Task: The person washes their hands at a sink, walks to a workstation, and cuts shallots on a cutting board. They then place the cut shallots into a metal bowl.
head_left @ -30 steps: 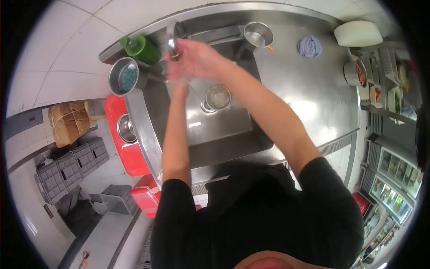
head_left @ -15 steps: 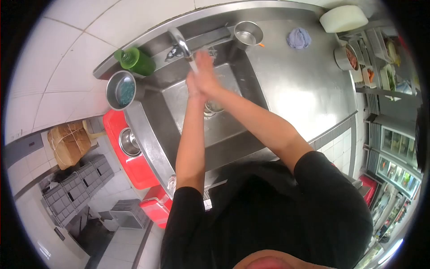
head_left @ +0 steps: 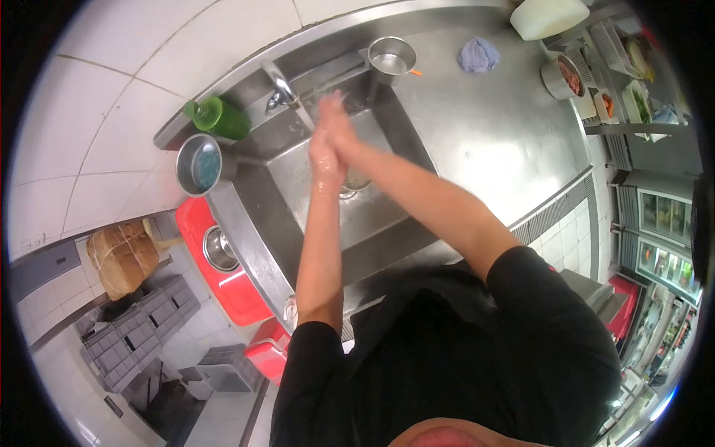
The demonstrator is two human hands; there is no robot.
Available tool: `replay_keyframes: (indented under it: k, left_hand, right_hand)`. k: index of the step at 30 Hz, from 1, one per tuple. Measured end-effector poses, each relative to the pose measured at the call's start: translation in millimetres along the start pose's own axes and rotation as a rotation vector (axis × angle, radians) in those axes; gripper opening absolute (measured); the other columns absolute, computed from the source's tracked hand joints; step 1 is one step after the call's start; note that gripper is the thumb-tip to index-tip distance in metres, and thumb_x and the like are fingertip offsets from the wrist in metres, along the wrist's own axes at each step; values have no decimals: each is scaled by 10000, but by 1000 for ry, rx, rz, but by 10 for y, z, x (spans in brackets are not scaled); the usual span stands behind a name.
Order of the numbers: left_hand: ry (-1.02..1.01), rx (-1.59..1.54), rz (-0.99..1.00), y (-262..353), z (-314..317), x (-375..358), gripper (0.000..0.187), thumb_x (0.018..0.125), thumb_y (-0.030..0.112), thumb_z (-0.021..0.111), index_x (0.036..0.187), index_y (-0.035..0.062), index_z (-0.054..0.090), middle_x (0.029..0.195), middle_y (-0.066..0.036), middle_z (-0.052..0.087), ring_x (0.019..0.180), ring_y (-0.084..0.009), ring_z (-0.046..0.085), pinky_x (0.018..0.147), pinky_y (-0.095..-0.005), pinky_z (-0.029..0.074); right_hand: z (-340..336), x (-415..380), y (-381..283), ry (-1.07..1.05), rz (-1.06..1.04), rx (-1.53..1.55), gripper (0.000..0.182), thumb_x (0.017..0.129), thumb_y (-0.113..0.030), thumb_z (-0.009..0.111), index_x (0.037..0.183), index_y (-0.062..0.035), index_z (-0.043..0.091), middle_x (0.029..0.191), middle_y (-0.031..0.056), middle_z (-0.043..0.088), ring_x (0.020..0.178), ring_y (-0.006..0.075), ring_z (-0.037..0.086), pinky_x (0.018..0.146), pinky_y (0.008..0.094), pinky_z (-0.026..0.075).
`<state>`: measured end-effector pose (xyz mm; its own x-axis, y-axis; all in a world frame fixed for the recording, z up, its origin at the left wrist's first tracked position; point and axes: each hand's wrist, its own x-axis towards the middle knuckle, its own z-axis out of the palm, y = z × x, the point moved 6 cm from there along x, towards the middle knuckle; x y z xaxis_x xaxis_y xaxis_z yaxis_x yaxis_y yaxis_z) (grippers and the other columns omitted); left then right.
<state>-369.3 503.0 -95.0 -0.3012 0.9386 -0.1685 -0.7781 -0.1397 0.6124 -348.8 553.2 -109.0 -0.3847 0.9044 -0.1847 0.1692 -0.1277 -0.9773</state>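
Over the stainless steel sink (head_left: 376, 223), my right hand (head_left: 341, 128) lies pressed against my left hand (head_left: 322, 155), palm to palm. Its fingers point up toward the back wall and look a little blurred. My left hand looks flat and wet, with its fingers partly hidden behind the right one. Neither hand appears to hold anything. Just above and to the left of them, a chrome faucet (head_left: 281, 83) runs a stream of water (head_left: 304, 118) close to my fingers. Below the hands, the drain (head_left: 356, 181) is partly covered by my arm.
Left of the faucet are a green bottle (head_left: 222, 119) and a metal pot with blue-green contents (head_left: 199, 165). A saucepan (head_left: 391, 58) and a purple-grey cloth (head_left: 478, 55) sit toward the right. Lower left is a red surface (head_left: 242, 296) with a steel bowl (head_left: 220, 248).
My hands stay together and have drawn slightly back from the spout, so more of the water stream shows. The whole view has shifted a little.
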Motion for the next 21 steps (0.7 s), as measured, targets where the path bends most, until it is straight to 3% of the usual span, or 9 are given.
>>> replay_keyframes:
  k: [4, 5, 7, 9, 11, 16, 19, 20, 21]
  left_hand:
    - [-8, 359, -132, -249, -259, -38, 546, 1108, 262, 372, 1597, 19, 354, 1659, -92, 372, 1494, -227, 384, 1226, -338, 284]
    - [-135, 678, -176, -239, -359, 11, 525, 1118, 306, 371, 1549, 18, 454, 1635, -111, 415, 1492, -247, 398, 1218, -373, 306]
    - [-194, 1181, -152, -46, -725, 198, 471, 1076, 288, 462, 1444, 23, 589, 1447, -128, 621, 1324, -258, 575, 1123, -367, 414]
    - [118, 992, -74, 311, -1312, 526, 357, 1016, 270, 606, 1185, -9, 750, 1253, -136, 721, 1091, -228, 682, 976, -343, 497]
    - [342, 854, -35, 558, -1920, 847, 362, 1044, 286, 563, 1221, -14, 662, 1116, -143, 721, 950, -245, 695, 816, -353, 535]
    - [614, 462, -119, 796, -2191, 1417, 492, 1086, 386, 522, 1284, -65, 536, 1072, -184, 683, 926, -278, 724, 773, -382, 583]
    - [634, 335, -136, 814, -2405, 1760, 342, 1032, 188, 634, 1289, -27, 562, 1082, -159, 668, 939, -309, 718, 867, -458, 594]
    - [595, 261, -130, 802, -2644, 1932, 323, 1010, 151, 638, 1280, -18, 588, 1081, -152, 664, 971, -314, 693, 864, -471, 588]
    - [89, 1000, 95, 900, -3349, 2472, 272, 987, 129, 630, 1223, -7, 639, 1082, -152, 660, 1013, -311, 649, 869, -459, 572]
  right_hand:
    - [-256, -349, 122, 9, 272, 219, 690, 1089, -424, 363, 1588, 46, 285, 1660, 231, 309, 1543, 340, 289, 1243, 395, 237]
    - [-345, -380, 452, -92, 434, 301, 630, 1080, -423, 395, 1499, 42, 462, 1571, 240, 451, 1453, 336, 441, 1160, 409, 362]
    - [-825, -707, 344, -187, 97, -360, 573, 1072, -426, 427, 1317, 54, 622, 1329, 269, 638, 1247, 389, 614, 1024, 457, 475]
    - [-1260, -969, 408, -111, 174, -629, 501, 1056, -392, 478, 1130, 61, 678, 1071, 283, 705, 1060, 462, 668, 925, 502, 516]
    - [-1502, -1231, 546, -150, 171, -725, 433, 1056, -340, 478, 1057, 53, 660, 978, 285, 705, 987, 488, 668, 872, 533, 522]
    - [-1888, -2028, 788, -99, 250, -708, 271, 1030, -200, 481, 1118, 17, 615, 1005, 282, 701, 1006, 481, 665, 893, 537, 518]
    - [-2042, -2531, 650, -148, 282, -653, 234, 994, -129, 510, 1179, -9, 587, 1091, 273, 689, 1074, 457, 650, 936, 527, 508]
    - [-2103, -2669, 590, -167, 218, -679, 247, 970, -98, 533, 1202, -26, 576, 1132, 263, 680, 1109, 441, 640, 958, 517, 503]
    - [-2178, -2807, 612, -220, 265, -691, 233, 939, -97, 583, 1162, -40, 613, 1198, 222, 661, 1145, 413, 626, 977, 497, 498]
